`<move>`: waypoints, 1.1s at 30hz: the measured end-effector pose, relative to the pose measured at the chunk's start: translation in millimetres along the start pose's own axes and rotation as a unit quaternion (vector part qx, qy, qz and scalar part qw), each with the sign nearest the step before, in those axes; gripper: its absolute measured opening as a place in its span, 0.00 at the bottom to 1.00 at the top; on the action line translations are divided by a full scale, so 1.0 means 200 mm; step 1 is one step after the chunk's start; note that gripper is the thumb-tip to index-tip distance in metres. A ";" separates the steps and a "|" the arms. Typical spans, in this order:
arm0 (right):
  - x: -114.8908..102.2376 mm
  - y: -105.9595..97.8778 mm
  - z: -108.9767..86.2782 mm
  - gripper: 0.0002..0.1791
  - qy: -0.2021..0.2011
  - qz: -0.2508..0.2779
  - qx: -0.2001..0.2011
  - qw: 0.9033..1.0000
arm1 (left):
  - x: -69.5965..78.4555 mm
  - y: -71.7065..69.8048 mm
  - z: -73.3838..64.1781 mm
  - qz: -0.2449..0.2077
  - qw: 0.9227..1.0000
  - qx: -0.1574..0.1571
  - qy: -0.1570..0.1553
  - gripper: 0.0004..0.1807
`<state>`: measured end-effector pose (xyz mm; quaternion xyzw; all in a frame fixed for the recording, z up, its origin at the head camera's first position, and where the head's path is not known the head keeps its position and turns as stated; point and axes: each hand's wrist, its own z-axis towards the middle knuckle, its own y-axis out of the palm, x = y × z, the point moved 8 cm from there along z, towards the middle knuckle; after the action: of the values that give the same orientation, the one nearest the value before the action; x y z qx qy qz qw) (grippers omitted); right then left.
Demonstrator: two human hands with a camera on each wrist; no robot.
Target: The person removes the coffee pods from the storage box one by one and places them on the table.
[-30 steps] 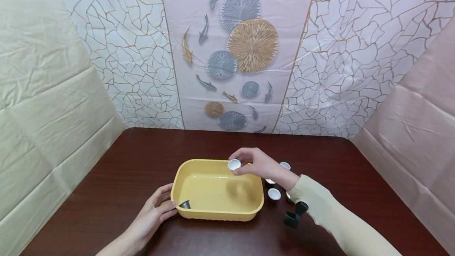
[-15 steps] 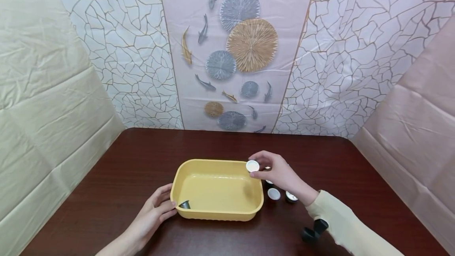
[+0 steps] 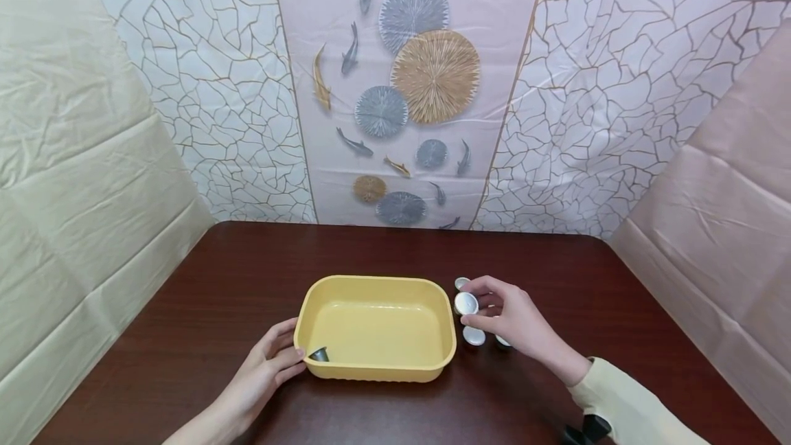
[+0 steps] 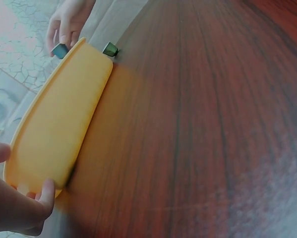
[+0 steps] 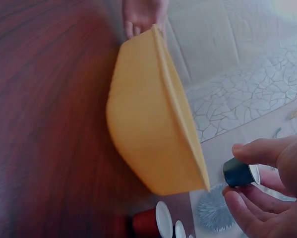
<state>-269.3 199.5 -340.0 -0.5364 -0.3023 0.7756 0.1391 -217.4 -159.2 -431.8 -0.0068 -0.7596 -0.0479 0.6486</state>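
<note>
My right hand [image 3: 516,321] pinches a dark teal coffee capsule [image 5: 236,172] between thumb and fingers, just right of the yellow tub [image 3: 377,374]. Its pale lid faces up toward the head camera. At the tub's left end, my left hand [image 3: 262,369] grips the rim, thumb at the edge and fingers along the outer wall. One dark capsule [image 3: 320,355] lies tipped over inside the tub, in the near left corner. Beside and partly under my right hand stand several more capsules, among them one behind [image 3: 461,283] and one in front [image 3: 474,336].
In the right wrist view a red capsule [image 5: 146,223] stands beyond the tub's end. A green capsule [image 4: 110,49] shows past the tub in the left wrist view. Dark reddish wood makes up the tabletop [image 3: 204,294], and patterned cloth [image 3: 395,156] hangs behind it.
My right hand has carried the capsule rightward, from over the tub to outside its right edge, near the other capsules. My left hand keeps its place on the tub.
</note>
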 end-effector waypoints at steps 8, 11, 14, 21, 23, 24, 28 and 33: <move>0.03 -0.01 -0.09 0.23 -0.007 -0.014 -0.007 1.000 | 0.00 0.00 0.00 0.002 1.000 0.002 -0.003 0.34; 0.05 0.00 -0.12 0.24 -0.006 -0.015 -0.017 1.000 | 0.00 0.00 0.00 0.004 1.000 0.001 -0.005 0.34; 0.05 0.02 -0.15 0.23 -0.018 -0.023 -0.027 0.999 | 0.00 0.00 0.00 0.004 1.000 0.001 -0.008 0.34; 0.07 0.06 -0.19 0.20 -0.023 -0.030 -0.071 0.997 | 0.00 0.00 0.00 0.004 1.000 0.001 -0.007 0.34; 0.08 0.08 -0.20 0.20 -0.019 -0.031 -0.087 0.996 | 0.00 0.00 0.00 0.003 1.000 0.001 -0.005 0.34; 0.08 0.08 -0.20 0.20 -0.019 -0.032 -0.094 0.995 | 0.00 0.00 0.00 0.002 1.000 0.001 -0.005 0.34; 0.09 0.10 -0.22 0.19 -0.022 -0.030 -0.120 0.992 | 0.00 0.00 0.00 0.002 1.000 0.000 -0.003 0.34; 0.10 0.12 -0.24 0.19 -0.029 -0.017 -0.148 0.988 | 0.00 0.00 0.00 0.003 1.000 -0.003 -0.005 0.34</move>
<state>-230.7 206.0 -381.6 -0.5230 -0.4268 0.7351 0.0625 -217.2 -158.8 -432.6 -0.0114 -0.7627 -0.0478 0.6448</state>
